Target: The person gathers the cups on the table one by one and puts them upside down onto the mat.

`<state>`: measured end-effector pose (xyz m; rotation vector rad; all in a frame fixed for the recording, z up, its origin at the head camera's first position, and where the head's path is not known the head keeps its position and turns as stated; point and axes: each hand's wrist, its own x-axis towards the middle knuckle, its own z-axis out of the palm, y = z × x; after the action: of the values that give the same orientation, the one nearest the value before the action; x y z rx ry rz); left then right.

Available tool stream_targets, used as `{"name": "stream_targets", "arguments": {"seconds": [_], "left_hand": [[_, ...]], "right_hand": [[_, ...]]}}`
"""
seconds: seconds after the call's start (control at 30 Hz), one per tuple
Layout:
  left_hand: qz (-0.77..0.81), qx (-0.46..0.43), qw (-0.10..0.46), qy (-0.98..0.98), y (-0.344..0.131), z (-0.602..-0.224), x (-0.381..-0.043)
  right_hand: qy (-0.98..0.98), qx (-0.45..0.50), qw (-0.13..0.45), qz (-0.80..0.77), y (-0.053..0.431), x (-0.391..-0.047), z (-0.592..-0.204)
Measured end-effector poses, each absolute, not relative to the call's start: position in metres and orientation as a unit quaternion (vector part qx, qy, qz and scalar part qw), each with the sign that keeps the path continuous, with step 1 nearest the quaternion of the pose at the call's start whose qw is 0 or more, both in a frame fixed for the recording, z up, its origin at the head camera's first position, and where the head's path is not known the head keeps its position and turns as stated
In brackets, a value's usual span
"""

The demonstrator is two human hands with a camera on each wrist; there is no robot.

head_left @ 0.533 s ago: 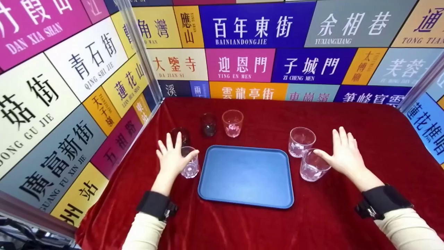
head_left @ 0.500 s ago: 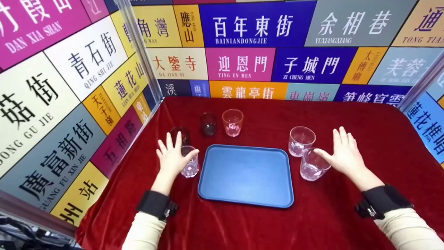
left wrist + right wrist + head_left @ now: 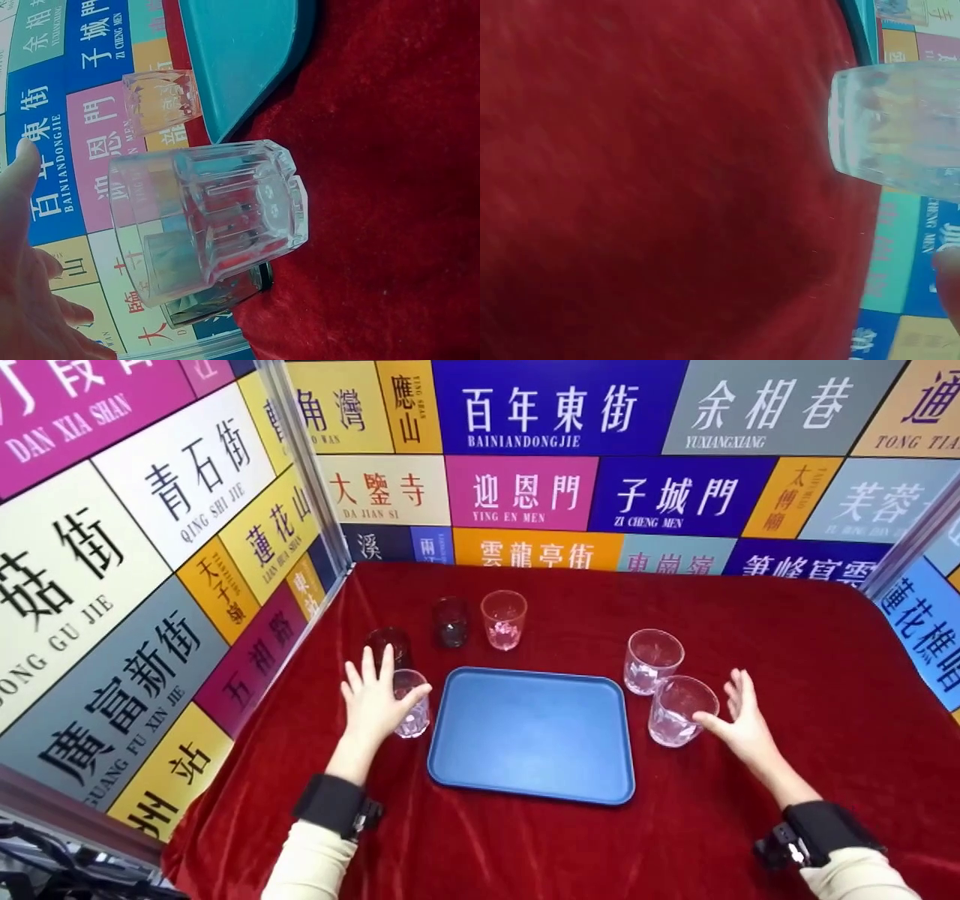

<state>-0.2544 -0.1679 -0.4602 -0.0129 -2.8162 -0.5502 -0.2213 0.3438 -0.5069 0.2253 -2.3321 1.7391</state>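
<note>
My left hand (image 3: 371, 705) hovers with spread fingers beside a clear faceted glass (image 3: 416, 716), partly overlapping it in the head view. In the left wrist view, this hand (image 3: 34, 277) shows apart from the glass, near its rim. My right hand (image 3: 750, 735) is turned on edge to the right of another clear glass (image 3: 671, 724), its fingers extended. The thumb overlaps that glass's right side in the head view. Only a fingertip (image 3: 950, 277) of this hand enters the right wrist view, below the glass. Both hands hold nothing.
A blue tray (image 3: 532, 735) lies between the hands on the red cloth (image 3: 547, 855). Another clear glass (image 3: 651, 671) stands behind the right one. Farther back are a pinkish glass (image 3: 503, 622), a dark glass (image 3: 450, 624) and, behind my left hand, another dark glass (image 3: 391, 639).
My right hand has dropped toward the table and turned from palm-down to on edge beside the glass. My left hand has barely moved, and the glasses and tray stay in place.
</note>
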Motion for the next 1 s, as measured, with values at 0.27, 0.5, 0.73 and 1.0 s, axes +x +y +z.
{"name": "stream_targets", "arguments": {"seconds": [0.27,0.5,0.73,1.0], "left_hand": [[-0.200,-0.013,0.131,-0.971,-0.164,-0.462,-0.256],[-0.205,-0.019,0.127,-0.970,-0.163,-0.463,-0.257],[-0.204,-0.010,0.122,-0.971,-0.162,-0.464,-0.256],[-0.211,-0.018,0.128,-0.969,-0.161,-0.466,-0.254]], "right_hand": [[-0.764,0.091,0.055,0.636,0.338,-0.220,-0.522],[-0.794,0.068,0.098,0.597,0.317,-0.212,-0.498],[-0.805,0.059,0.116,0.579,0.311,-0.207,-0.490],[-0.809,0.062,0.129,0.570,0.314,-0.211,-0.486]]}}
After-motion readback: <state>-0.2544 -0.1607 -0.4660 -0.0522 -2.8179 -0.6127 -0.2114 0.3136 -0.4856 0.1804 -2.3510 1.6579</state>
